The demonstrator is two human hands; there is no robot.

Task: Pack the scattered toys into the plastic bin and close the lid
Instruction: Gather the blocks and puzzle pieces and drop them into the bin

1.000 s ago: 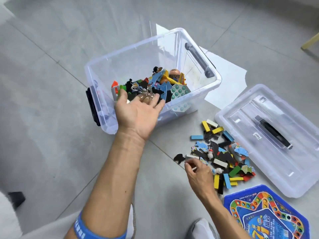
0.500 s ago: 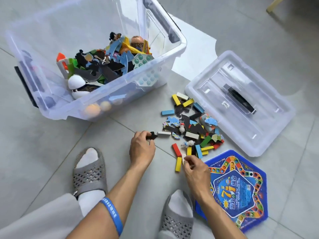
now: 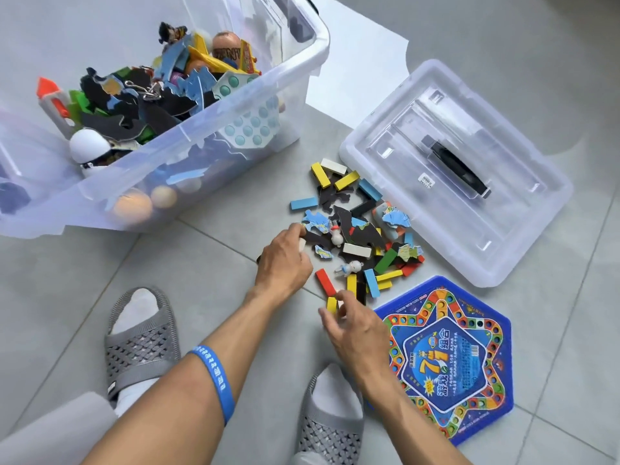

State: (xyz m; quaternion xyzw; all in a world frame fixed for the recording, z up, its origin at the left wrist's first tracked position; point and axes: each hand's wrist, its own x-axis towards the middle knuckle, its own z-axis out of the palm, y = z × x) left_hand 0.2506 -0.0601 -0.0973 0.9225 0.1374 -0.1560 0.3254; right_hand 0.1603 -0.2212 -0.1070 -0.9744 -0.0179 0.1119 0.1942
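On the grey tile floor (image 3: 536, 45), top left: the bin (image 3: 188, 146), open, about half full of mixed toys, tilted toward the camera by the wide lens. To its right, well apart: the lid (image 3: 379, 152), flat on the floor, black handle up, not yet on the bin. Below the lid, touching its near corner or just beside it: a blue hexagonal game board (image 3: 449, 360), still unpacked. Between bin, lid and board: the pile (image 3: 359, 226) of coloured blocks, puzzle pieces and 2 small white figures, all still loose on the floor.

Changed within the last second: left hand (image 3: 285, 260) gone from over the bin, where it hung open, down to the pile's left edge; now curled, fingers closed on a pale block and what looks like a dark piece underneath, though exactly what is held cannot be told. Right hand (image 3: 352, 322) edged up along the pile's near side; thumb and fingertips now pinched on a yellow block (image 3: 331, 303), just beside a red block (image 3: 324, 281).

Meaning for the task: 1 handful delivered, another being gathered with both hands at once. Probably several more trips needed, judging from the size of the pile; then the board, then the lid. Small flat pieces likely slow to lift off smooth tile.
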